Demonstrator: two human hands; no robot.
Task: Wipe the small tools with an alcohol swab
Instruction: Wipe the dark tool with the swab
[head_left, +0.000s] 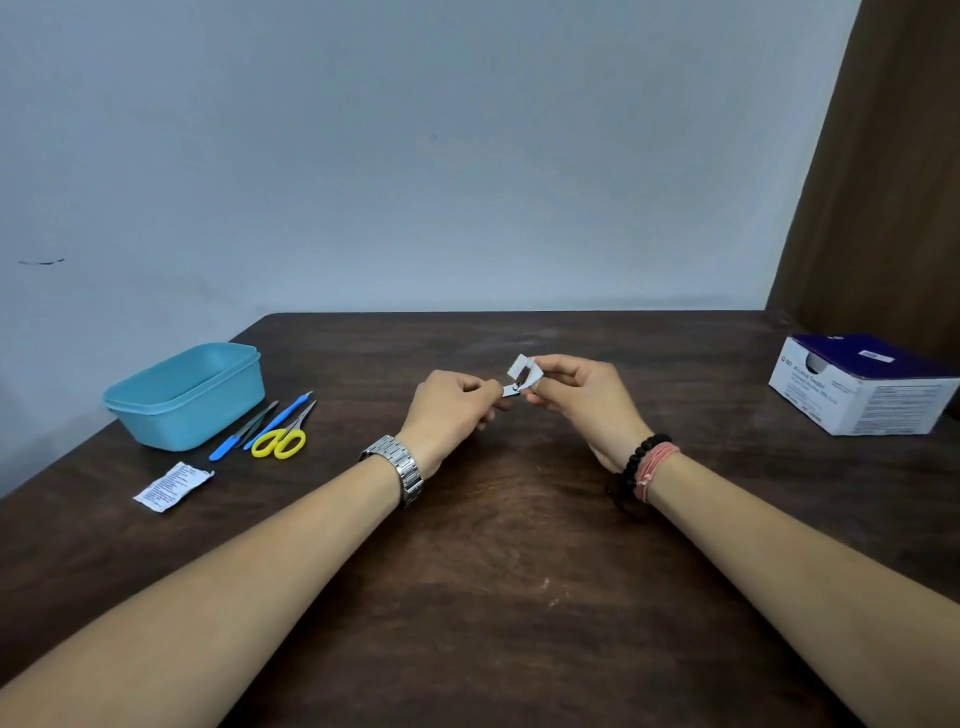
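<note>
From the head camera, a dark wooden table (493, 545) runs back to a pale wall, and both bare forearms reach in from the near edge to meet over its middle.

The left hand (449, 410) has its fingers curled, pinching a small metal nail clipper (511, 389) whose shiny tip pokes out toward the right. A metal watch (397, 467) sits on that wrist. The right hand (576, 397) has its fingers curled as well, gripping a folded white swab (524, 370) between thumb and fingertips; the swab touches the tip of the clipper. Both are held up off the table, about midway between its left and right edges. A string of dark beads (636, 460) and a pink band (657, 462) circle the right wrist.

Toward the far left corner stands a light blue plastic tub (184, 397). Just beside it, on its right, lie the other tools side by side: metal tweezers (257, 422), two blue-handled tools (280, 418), and scissors with yellow handles (283, 436). Nearer the left edge, in front of the tub, lies a torn white sachet (171, 487) with small print.

At the right edge, toward the far corner, sits a white and dark blue cardboard box (865, 384) with an opening in its top. A brown curtain (883, 156) hangs behind it.
</note>
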